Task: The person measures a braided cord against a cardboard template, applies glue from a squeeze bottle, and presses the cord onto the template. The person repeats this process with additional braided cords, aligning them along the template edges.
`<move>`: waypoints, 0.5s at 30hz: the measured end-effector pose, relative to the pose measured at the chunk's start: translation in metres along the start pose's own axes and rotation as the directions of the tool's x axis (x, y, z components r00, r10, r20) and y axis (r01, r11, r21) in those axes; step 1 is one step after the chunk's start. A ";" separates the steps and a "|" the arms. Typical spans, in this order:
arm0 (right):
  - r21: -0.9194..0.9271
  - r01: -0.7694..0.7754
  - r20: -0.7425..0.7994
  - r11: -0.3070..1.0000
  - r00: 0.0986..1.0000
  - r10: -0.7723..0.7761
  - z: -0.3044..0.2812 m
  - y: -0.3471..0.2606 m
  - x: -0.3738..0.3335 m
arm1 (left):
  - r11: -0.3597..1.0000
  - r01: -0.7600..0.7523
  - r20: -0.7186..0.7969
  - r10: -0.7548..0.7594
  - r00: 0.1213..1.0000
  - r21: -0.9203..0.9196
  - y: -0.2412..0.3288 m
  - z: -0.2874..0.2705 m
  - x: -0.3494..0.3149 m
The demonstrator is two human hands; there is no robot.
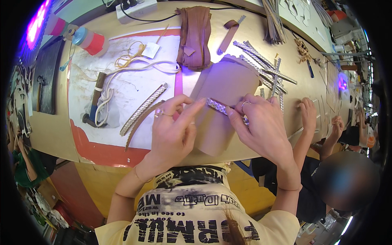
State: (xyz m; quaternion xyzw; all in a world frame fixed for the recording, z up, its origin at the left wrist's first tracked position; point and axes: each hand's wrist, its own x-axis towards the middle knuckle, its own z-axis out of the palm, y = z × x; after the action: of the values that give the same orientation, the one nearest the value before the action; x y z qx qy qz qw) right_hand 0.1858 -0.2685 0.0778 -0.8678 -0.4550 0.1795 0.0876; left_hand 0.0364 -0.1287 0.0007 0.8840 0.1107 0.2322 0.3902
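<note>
Silver braided strip (216, 106) is slanting over flat brown sheet (226, 79); my right hand (264, 122) is pinching it, half-curled left hand (173, 128) by its left tip, hold unclear.

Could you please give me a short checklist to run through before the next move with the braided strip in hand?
1. Right hand has hold of the braided strip: ok, its fingers are at the nearer end.
2. Left hand touches the far end: cannot tell, its fingertips are right by it, but contact is unclear.
3. Brown sheet lies beneath the work: ok.
4. Silvery strips to the right laid neatly: not ok, they cross in a loose pile.
5. Hammer-like tool clear of the white cord: not ok, the cord loops close around it.
</note>
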 end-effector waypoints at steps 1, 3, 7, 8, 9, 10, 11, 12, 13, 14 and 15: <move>-0.026 0.012 0.022 1.000 1.000 -0.011 -0.001 -0.002 0.003 | 1.000 -0.013 0.021 0.013 1.000 0.009 0.000 0.000 0.000; -0.037 -0.029 0.083 0.999 0.996 0.032 -0.003 -0.005 0.008 | 0.999 -0.045 0.056 0.044 0.997 0.012 -0.001 0.003 0.001; -0.017 -0.039 0.106 0.999 0.994 0.040 -0.008 -0.005 0.012 | 0.997 -0.059 0.134 0.066 0.989 -0.054 0.005 0.015 0.001; -0.021 -0.039 0.106 0.999 0.993 0.041 -0.008 -0.004 0.012 | 0.996 -0.036 0.139 0.047 0.989 -0.084 0.007 0.018 0.000; -0.024 -0.041 0.106 0.999 0.993 0.043 -0.008 -0.004 0.012 | 0.994 -0.016 0.148 0.033 0.988 -0.111 0.008 0.020 0.000; -0.027 -0.043 0.105 0.999 0.993 0.046 -0.008 -0.003 0.012 | 0.993 -0.005 0.154 0.024 0.988 -0.119 0.009 0.021 -0.001; -0.020 -0.037 0.099 0.999 0.994 0.039 -0.008 -0.002 0.012 | 0.992 0.002 0.164 0.019 0.986 -0.125 0.009 0.022 -0.001; -0.011 -0.032 0.093 0.999 0.995 0.033 -0.008 0.000 0.012 | 0.992 0.011 0.178 0.011 0.984 -0.126 0.009 0.022 -0.001; -0.002 -0.028 0.086 1.000 0.996 0.028 -0.008 0.003 0.011 | 0.993 0.007 0.185 0.015 0.983 -0.117 0.009 0.022 -0.001; 0.031 -0.039 0.096 0.999 0.995 0.036 -0.009 0.006 0.009 | 0.995 0.005 0.196 0.016 0.980 -0.104 0.009 0.022 -0.001; 0.064 -0.051 0.105 0.997 0.993 0.044 -0.011 0.011 0.007 | 0.996 0.006 0.208 0.013 0.978 -0.090 0.009 0.021 0.000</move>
State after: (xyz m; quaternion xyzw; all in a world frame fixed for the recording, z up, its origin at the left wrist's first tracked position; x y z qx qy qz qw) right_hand 0.2022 -0.2685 0.0830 -0.8645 -0.4318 0.2414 0.0885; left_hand 0.0467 -0.1484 -0.0049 0.8852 0.0572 0.1440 0.4386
